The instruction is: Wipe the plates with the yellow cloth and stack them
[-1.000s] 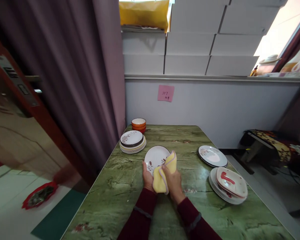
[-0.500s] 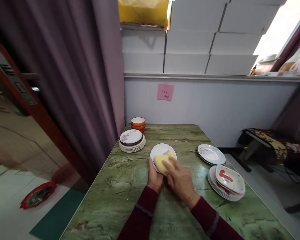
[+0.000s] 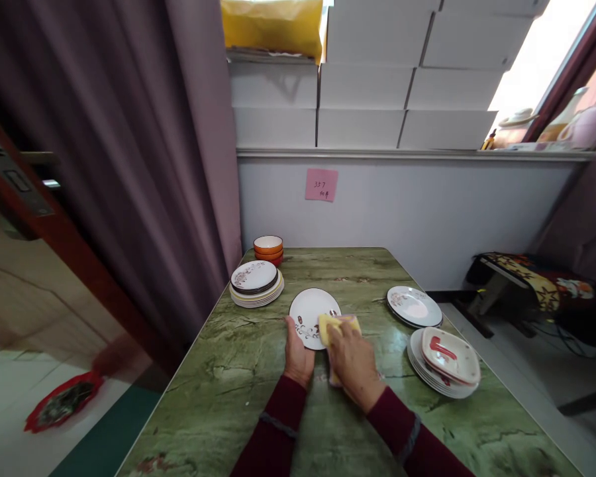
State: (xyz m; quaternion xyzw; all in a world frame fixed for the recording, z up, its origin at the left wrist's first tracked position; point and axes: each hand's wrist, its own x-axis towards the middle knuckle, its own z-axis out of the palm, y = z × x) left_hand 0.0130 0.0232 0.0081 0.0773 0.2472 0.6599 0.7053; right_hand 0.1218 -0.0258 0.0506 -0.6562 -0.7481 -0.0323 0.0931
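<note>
Though bunched cloth [image 3: 330, 320] overlaps it, the smooth plate [image 3: 309, 310] looks round.

Bowls [image 3: 268, 245] at the far left corner and stacked plates [image 3: 254, 274] before them obstruct the surface's [image 3: 218, 391] left edge; two piles [image 3: 414, 306] [image 3: 449, 356] crowd the right. The held plate [image 3: 312, 311] bars the middle, leaving a narrow left gap, a wider right lane and an open far right corner.

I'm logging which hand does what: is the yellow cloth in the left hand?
No, the right hand holds the yellow cloth, while the left hand holds the floral-patterned plate.
</note>
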